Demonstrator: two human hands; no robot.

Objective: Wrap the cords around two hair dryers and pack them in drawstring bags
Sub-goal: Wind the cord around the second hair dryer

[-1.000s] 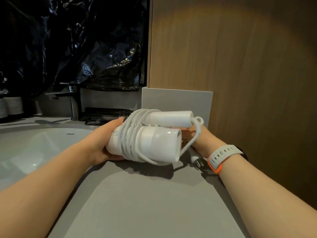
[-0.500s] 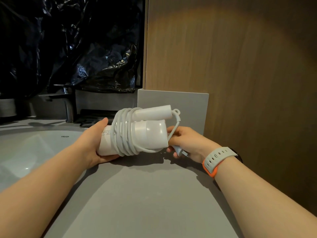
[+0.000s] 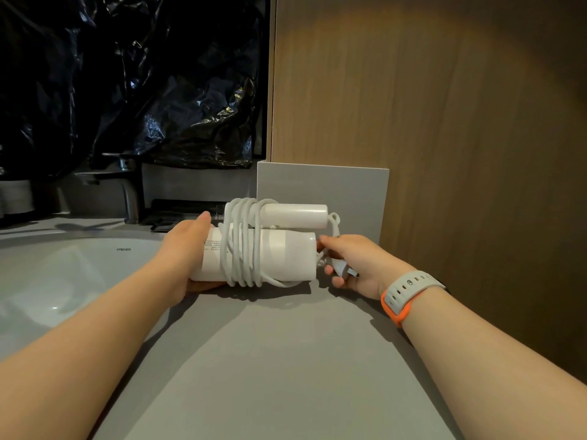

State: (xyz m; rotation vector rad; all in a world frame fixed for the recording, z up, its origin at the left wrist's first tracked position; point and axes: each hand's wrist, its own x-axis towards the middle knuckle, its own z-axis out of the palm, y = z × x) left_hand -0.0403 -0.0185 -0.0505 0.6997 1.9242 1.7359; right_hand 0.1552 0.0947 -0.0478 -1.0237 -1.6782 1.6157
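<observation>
A white cylindrical plastic hair dryer (image 3: 286, 252) lies sideways at the far end of a grey stone counter (image 3: 270, 360), its handle folded along the far side of the barrel. A white cord (image 3: 241, 249) is coiled in several turns round both. The left hand (image 3: 184, 252) grips the barrel's left end, thumb over the top and fingers curled underneath; whether the dryer rests on the counter or hangs just above it is hard to tell. The right hand (image 3: 362, 265), at the barrel's right end, has its fingers curled round the white plug (image 3: 340, 268). On its wrist sits a grey and orange watch band (image 3: 409, 293). A white ceramic sink (image 3: 47, 274) lies to the left, a brown wooden panel (image 3: 444, 122) rises on the right.
</observation>
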